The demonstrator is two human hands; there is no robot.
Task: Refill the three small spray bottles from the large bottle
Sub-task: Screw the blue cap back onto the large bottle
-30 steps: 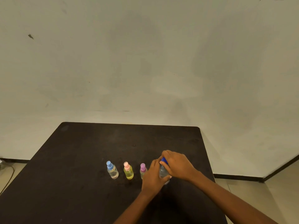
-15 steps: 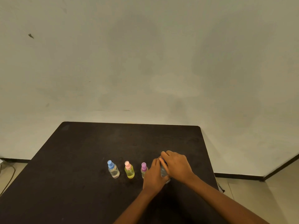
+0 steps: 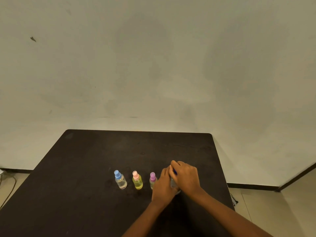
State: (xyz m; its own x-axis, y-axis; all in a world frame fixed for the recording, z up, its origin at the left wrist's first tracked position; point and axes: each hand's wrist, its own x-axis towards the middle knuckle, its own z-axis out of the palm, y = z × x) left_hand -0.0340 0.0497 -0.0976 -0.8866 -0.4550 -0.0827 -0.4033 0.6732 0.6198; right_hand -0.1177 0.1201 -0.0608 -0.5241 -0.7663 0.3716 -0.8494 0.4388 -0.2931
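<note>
Just right of a row of three small bottles, the large clear plastic bottle stood on the matte black, round-cornered table, mostly hidden between both hands. The left hand wrapped curled fingers round its smooth body. The right hand curled its fingers over the dark blue cap, only a sliver showing. Upright in the row were the blue-capped clear spray bottle, the pink-capped yellow spray bottle and the purple-capped spray bottle, this last just beside the left hand.
</note>
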